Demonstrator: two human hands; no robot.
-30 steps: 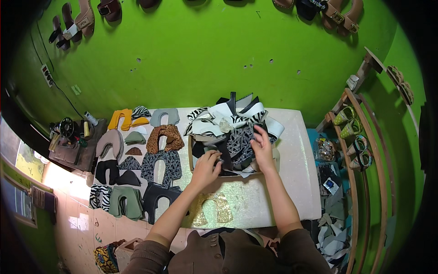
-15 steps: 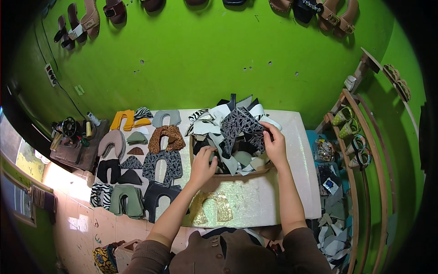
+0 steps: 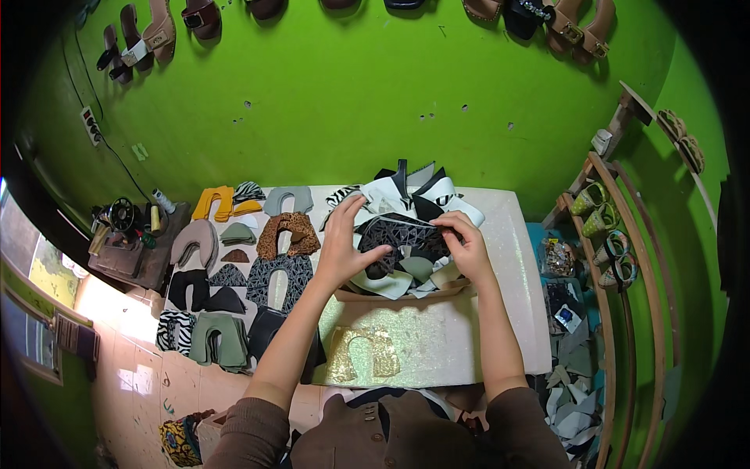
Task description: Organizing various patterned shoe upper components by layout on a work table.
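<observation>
A heap of cut shoe-upper pieces (image 3: pixel 406 266) in black, white, grey and zebra print lies at the middle back of the white table (image 3: pixel 512 313). Both hands hold one dark piece with a pale geometric pattern (image 3: pixel 402 234) above the heap. My left hand (image 3: pixel 344 242) grips its left edge with thumb and fingers spread. At the piece's right edge, my right hand (image 3: pixel 469 246) pinches it. A gold glitter piece (image 3: pixel 363 352) lies flat near the table's front edge, below my arms.
Sorted U-shaped pieces in yellow, grey, leopard, black, zebra and green (image 3: pixel 234 281) cover the table's left half. A sewing machine (image 3: pixel 121 215) stands on a side bench at left. Sandals hang on the green wall (image 3: pixel 164 31). A wooden rack with shoes (image 3: pixel 609 227) stands at right.
Both hands have lifted the dark patterned piece out of the heap and spread it between them; a second ago they were pressing down into the heap.
</observation>
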